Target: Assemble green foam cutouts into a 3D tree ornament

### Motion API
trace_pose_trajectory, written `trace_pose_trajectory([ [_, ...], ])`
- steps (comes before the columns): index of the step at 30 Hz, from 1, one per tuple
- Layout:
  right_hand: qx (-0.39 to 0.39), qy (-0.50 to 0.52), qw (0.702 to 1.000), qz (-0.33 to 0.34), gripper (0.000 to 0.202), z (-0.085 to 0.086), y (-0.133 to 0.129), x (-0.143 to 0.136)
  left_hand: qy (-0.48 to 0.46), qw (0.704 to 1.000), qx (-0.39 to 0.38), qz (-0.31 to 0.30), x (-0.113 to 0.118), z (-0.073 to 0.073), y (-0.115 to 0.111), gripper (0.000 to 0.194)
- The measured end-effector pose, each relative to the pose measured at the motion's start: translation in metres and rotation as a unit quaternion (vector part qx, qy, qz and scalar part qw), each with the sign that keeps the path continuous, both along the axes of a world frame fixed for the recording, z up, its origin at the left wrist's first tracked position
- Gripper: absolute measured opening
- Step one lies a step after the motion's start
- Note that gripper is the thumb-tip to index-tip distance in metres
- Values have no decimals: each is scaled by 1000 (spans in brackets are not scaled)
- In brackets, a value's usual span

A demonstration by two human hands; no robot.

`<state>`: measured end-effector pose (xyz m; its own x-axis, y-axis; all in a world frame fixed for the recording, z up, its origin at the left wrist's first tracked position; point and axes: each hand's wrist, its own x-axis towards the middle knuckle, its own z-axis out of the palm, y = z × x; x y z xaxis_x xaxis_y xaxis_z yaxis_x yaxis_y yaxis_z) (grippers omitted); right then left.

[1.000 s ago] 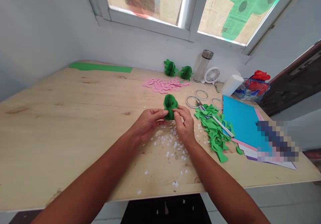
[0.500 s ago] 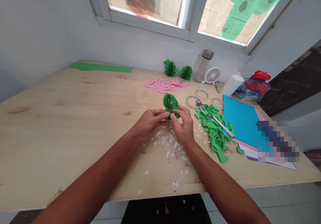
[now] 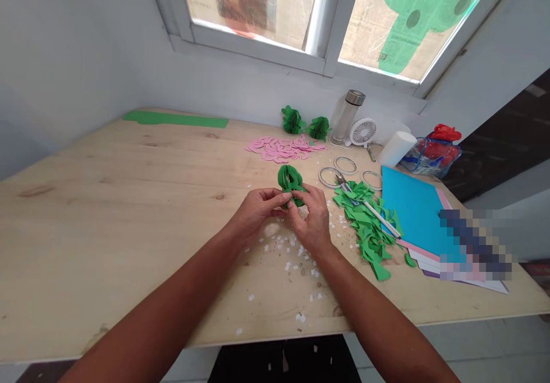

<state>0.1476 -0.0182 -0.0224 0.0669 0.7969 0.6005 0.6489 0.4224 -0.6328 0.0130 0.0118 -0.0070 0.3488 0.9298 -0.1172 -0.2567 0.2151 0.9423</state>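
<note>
Both hands hold a layered green paper cutout (image 3: 289,176), with its folds fanned out, above the middle of the wooden table. My left hand (image 3: 260,210) pinches its lower left side between thumb and fingers. On the lower right side, my right hand (image 3: 314,216) grips it, thumb and fingertips meeting near the left thumb. Part of the paper is hidden behind the fingers. Small white paper bits (image 3: 293,250) lie scattered on the table beneath the hands. Beyond the held piece is a heap of pink paper cutouts (image 3: 281,148).
Two green paper cacti-like shapes (image 3: 293,121) stand by the wall, near a glass bottle (image 3: 346,117) and a small white fan (image 3: 363,131). Rolls of tape (image 3: 345,165), scissors (image 3: 342,182), a white pen (image 3: 381,218), green scraps (image 3: 370,243) and blue sheets (image 3: 408,200) lie right.
The green paper cutout has turned slightly in my fingers, and its layers look more spread. My right hand's fingers have shifted a little on it. The camera view has moved slightly.
</note>
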Motion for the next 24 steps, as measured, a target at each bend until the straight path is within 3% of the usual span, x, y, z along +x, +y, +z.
trace_pose_trajectory([
  [11, 11, 8, 1000, 1, 19, 3, 0, 4, 12, 1000, 1, -3, -3, -2, 4, 31],
  [24, -50, 215, 975, 21, 21, -3, 9, 9, -34, 999, -20, 12, -1, 3, 2, 30],
])
